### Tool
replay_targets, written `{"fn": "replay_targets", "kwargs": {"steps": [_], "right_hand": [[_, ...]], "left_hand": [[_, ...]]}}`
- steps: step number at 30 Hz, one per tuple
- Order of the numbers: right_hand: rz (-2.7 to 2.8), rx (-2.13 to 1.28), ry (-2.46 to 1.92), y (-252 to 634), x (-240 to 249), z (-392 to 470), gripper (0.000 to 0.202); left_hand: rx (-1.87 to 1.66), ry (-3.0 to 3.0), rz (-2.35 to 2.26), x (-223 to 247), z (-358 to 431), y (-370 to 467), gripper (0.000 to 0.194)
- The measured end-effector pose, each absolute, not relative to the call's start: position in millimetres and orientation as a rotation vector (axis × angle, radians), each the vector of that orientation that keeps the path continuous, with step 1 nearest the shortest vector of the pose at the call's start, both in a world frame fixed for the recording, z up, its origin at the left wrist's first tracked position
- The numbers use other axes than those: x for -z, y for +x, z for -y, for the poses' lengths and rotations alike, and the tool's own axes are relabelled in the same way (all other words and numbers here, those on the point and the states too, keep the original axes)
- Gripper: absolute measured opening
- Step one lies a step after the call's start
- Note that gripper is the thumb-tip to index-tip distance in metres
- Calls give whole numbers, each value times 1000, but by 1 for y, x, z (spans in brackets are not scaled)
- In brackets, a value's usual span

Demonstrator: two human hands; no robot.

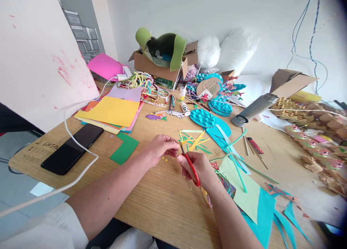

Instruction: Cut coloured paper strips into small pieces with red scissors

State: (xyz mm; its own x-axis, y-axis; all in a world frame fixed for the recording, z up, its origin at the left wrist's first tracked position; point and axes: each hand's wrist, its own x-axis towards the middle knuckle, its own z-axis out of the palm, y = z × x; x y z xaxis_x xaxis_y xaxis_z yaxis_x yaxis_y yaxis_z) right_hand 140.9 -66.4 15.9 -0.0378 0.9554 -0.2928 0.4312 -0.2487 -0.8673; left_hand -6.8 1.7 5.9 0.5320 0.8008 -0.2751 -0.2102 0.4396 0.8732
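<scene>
My right hand point(196, 169) grips red-handled scissors point(193, 167), their blades pointing away from me toward my left fingertips. My left hand point(164, 147) is closed in a pinch beside the blade tips; whatever is between the fingers is too small to make out. Just beyond both hands lie yellow paper strips point(197, 140) and thin green paper strips point(202, 147). A few tiny yellow bits point(166, 159) rest on the wood below my left hand. Left of that hand is a cut piece of green paper point(124, 147).
A stack of coloured paper point(111, 109) and a black phone point(73, 147) lie left, crossed by a white cable point(89, 153). Glue bottles point(185, 109), blue egg-carton pieces point(202, 118) and a metal flask point(253, 109) stand behind. Pale green paper point(244, 187) lies at right.
</scene>
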Motion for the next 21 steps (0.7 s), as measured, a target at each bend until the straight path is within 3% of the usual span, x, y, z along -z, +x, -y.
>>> {"fn": "replay_targets", "kwargs": {"steps": [21], "right_hand": [[1502, -1236, -1701, 143, -14, 68, 46]], "left_hand": [[-691, 930, -758, -5, -2, -7, 14]]}}
